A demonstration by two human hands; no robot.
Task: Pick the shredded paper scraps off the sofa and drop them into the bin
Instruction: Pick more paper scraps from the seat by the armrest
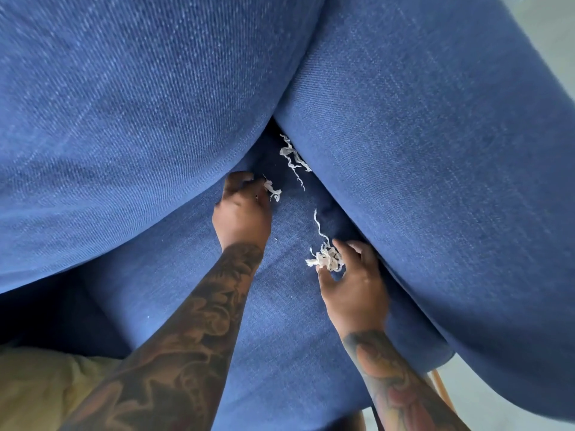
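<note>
White shredded paper scraps lie on the blue sofa seat (pixel 280 321). My left hand (pixel 241 209) pinches a small scrap (pixel 273 189) near the back cushion. In the fingers of my right hand (pixel 354 284) sits a bunched wad of scraps (pixel 326 258), with a thin strand trailing up from it. A loose tangle of strips (pixel 292 155) rests deep in the corner where the back cushion meets the arm. No bin is in view.
The blue back cushion (pixel 124 119) bulges over the seat at the left. The sofa arm (pixel 435 181) rises at the right. A yellowish cloth (pixel 40 387) shows at the lower left. A wooden leg (pixel 441 387) and pale floor show at the lower right.
</note>
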